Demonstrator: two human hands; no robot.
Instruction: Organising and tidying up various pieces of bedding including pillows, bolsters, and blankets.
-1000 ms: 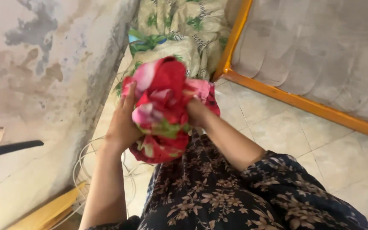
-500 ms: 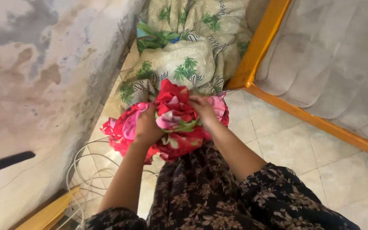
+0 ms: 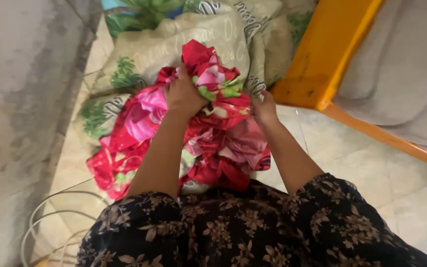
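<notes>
garment: dark, printed all over with tan-brown flowers | sleeves: loose, ended above the elbows | forearms: left bare | hands: no rings or gloves seen

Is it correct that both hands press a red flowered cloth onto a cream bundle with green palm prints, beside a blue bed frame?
Not quite. The bed frame is orange, not blue, as the head view shows. The rest holds: the left hand and right hand press the red flowered cloth onto the cream bundle.
</notes>
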